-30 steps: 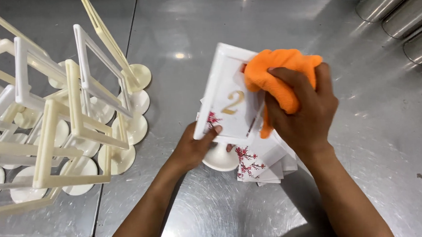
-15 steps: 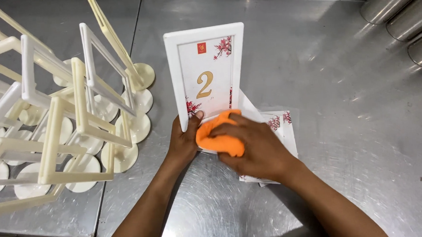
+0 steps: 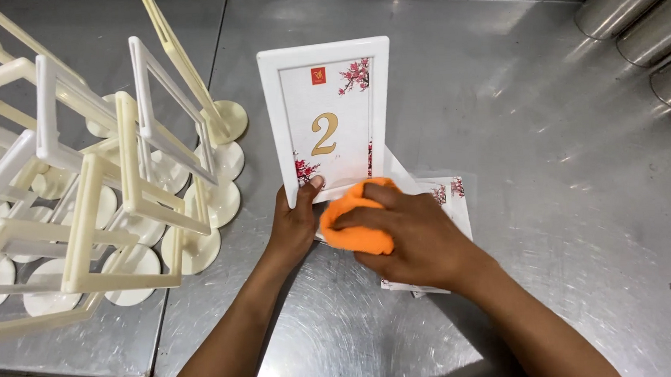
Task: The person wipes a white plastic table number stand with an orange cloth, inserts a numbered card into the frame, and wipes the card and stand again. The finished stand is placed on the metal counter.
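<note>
A white table-sign frame [image 3: 327,120] stands upright at the centre, holding a card with a gold numeral and red blossom print. My left hand [image 3: 294,225] grips its lower left corner, thumb on the front. Pressed against the frame's bottom edge is an orange cloth [image 3: 354,220], which my right hand [image 3: 408,238] holds bunched. The frame's base is hidden behind both hands.
Several empty cream and white sign frames [image 3: 98,185] on round bases crowd the left. Loose blossom-print cards [image 3: 447,205] lie under my right hand. The steel table [image 3: 550,200] has a seam on the left, and metal cylinders [image 3: 648,27] lie at the top right.
The frame went from tilted to upright and facing me. My right hand brought the orange cloth down from the frame's top right to its bottom edge.
</note>
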